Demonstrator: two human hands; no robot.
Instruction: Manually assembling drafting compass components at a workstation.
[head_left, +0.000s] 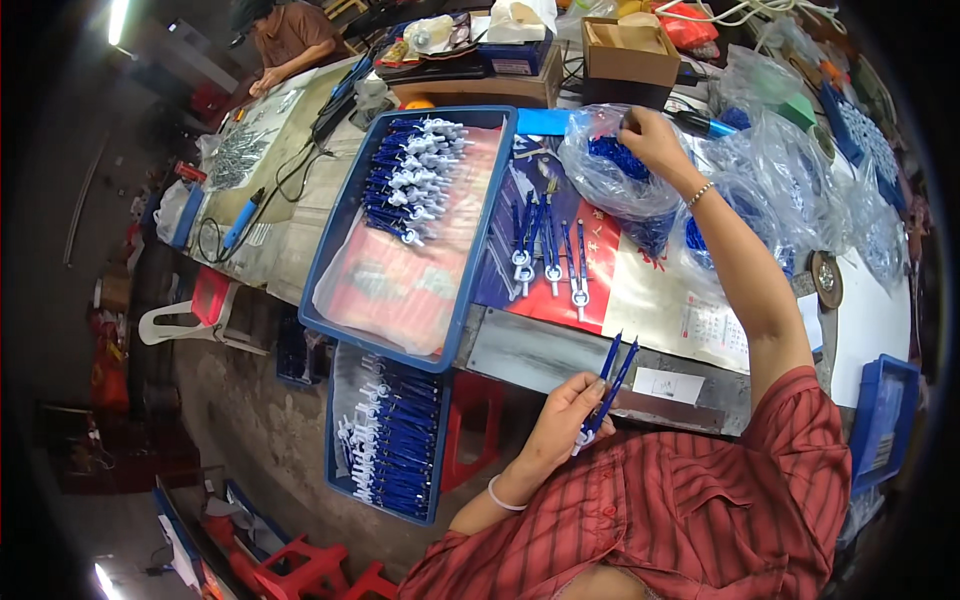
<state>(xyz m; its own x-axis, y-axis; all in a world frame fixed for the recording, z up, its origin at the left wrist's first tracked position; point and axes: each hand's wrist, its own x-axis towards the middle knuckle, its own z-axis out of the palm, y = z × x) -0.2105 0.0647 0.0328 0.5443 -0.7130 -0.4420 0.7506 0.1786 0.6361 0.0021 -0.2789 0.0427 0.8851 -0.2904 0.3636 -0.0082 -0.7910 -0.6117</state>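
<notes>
L hand (566, 412) on blue strap (623, 370), R hand (652, 142) at clear bag (592, 190)
L grip pinching strap's white-fitted end, near front table (540, 350) edge; R grip over blue pcs (612, 156) in bag, can't tell if holding any. Blue tray (509, 150) L of bag.

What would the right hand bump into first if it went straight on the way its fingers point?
Probably the blue pieces in the clear plastic bag by the right hand, though how far below its fingertips they lie is unclear.
</notes>
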